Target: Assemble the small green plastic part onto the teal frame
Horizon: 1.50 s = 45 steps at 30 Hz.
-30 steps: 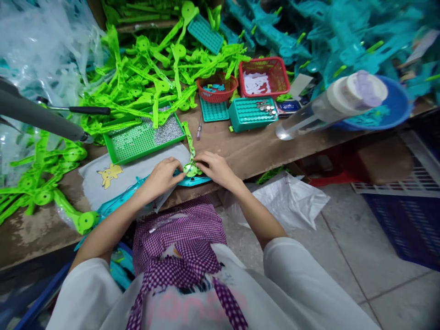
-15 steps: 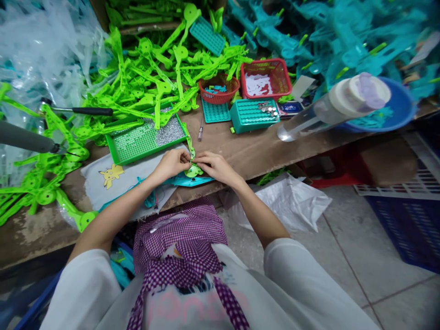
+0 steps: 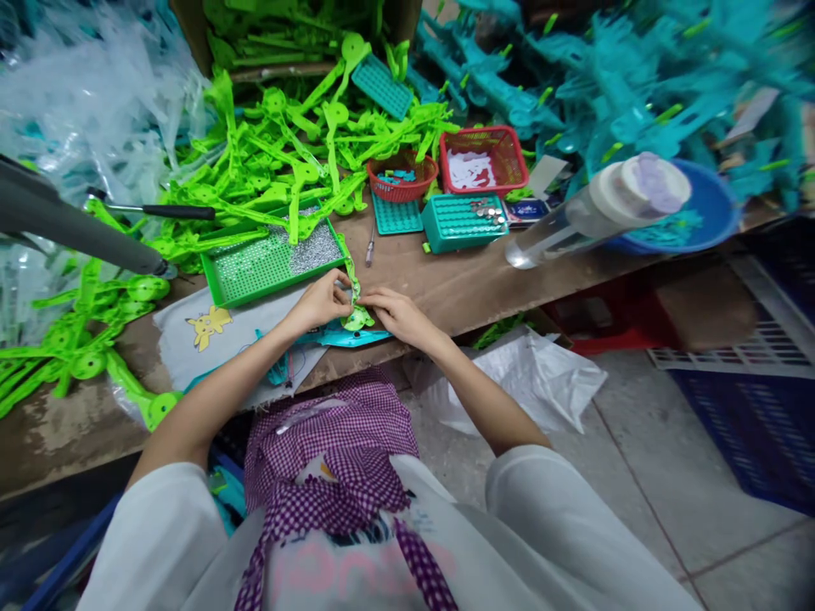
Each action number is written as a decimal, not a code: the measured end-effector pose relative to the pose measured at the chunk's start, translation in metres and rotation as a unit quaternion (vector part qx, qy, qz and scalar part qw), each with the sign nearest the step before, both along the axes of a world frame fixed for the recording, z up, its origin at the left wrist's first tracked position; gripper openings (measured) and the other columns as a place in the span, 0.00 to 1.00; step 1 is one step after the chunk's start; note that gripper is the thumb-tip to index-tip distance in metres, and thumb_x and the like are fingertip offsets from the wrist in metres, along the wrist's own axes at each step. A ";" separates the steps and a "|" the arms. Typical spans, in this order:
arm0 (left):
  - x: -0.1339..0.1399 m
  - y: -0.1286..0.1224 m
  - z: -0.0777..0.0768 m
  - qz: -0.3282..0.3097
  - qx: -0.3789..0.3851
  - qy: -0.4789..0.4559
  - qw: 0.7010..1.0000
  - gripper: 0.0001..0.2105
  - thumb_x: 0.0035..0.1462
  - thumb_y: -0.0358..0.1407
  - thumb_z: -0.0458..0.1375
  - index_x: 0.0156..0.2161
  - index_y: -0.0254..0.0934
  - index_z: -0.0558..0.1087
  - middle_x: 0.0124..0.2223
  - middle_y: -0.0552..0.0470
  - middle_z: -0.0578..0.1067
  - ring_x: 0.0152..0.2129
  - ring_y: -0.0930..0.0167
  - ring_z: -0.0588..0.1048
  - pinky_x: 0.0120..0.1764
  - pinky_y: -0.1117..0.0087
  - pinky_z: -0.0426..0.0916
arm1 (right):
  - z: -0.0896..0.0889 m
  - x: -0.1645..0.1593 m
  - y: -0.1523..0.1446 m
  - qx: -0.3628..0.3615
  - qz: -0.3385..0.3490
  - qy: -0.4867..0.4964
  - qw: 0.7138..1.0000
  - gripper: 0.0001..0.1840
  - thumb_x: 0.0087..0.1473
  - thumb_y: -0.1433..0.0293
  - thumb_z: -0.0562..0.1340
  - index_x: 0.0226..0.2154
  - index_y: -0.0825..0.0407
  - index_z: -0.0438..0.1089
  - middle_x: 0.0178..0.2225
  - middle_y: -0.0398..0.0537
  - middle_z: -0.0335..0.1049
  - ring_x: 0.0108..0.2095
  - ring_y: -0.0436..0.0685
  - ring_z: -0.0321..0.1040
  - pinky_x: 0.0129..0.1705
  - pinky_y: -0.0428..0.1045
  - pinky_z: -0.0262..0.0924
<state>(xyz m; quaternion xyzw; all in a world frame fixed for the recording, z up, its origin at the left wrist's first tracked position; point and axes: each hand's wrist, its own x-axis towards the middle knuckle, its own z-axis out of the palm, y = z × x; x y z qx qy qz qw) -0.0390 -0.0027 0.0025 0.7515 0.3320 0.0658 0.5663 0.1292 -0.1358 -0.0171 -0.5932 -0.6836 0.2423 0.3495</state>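
My left hand (image 3: pixel 322 302) and my right hand (image 3: pixel 396 312) meet at the front edge of a wooden bench (image 3: pixel 458 276). Both pinch a long bright green plastic part (image 3: pixel 354 299) with a round disc end. Under it lies a teal plastic part (image 3: pixel 347 337) on a grey cloth with a yellow cartoon figure (image 3: pixel 207 335). Just behind my left hand sits a green tray (image 3: pixel 271 259) holding small silvery screws.
A heap of green plastic parts (image 3: pixel 286 153) fills the back left, teal ones (image 3: pixel 573 76) the back right. Two red baskets (image 3: pixel 484 159), a teal perforated box (image 3: pixel 462 222), a small screwdriver (image 3: pixel 369 246), a clear bottle (image 3: pixel 592 208) and a blue bowl stand behind. A grey tool handle (image 3: pixel 70 225) hangs at left.
Both hands shifted slightly up along the green part, from its disc end toward its stem. The view tilted a little.
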 end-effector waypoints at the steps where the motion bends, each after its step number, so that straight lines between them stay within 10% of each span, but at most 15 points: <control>1: 0.000 0.000 0.001 0.001 0.002 0.003 1.000 0.21 0.38 0.27 0.64 0.41 0.37 0.65 0.24 0.61 0.73 0.22 0.75 0.72 0.28 0.75 0.63 | 0.001 0.001 0.000 0.002 0.010 -0.020 1.000 0.23 0.60 0.77 0.49 0.51 0.51 0.73 0.48 0.54 0.73 0.50 0.56 0.69 0.53 0.55 0.64; 12: 0.003 -0.002 0.008 -0.009 0.012 0.018 1.000 0.27 0.38 0.26 0.62 0.47 0.38 0.63 0.23 0.64 0.72 0.21 0.75 0.71 0.29 0.75 0.61 | 0.022 0.025 0.003 0.019 0.151 -0.392 0.907 0.28 0.61 0.77 0.50 0.62 0.47 0.60 0.51 0.54 0.70 0.44 0.59 0.63 0.43 0.53 0.55; 45: 0.008 0.008 0.007 -0.067 0.000 0.037 0.997 0.27 0.39 0.26 0.62 0.49 0.35 0.68 0.23 0.63 0.70 0.21 0.76 0.69 0.28 0.76 0.61 | 0.027 0.021 0.009 -0.021 0.158 -0.389 0.907 0.26 0.62 0.76 0.48 0.61 0.55 0.60 0.45 0.56 0.71 0.42 0.59 0.61 0.41 0.53 0.54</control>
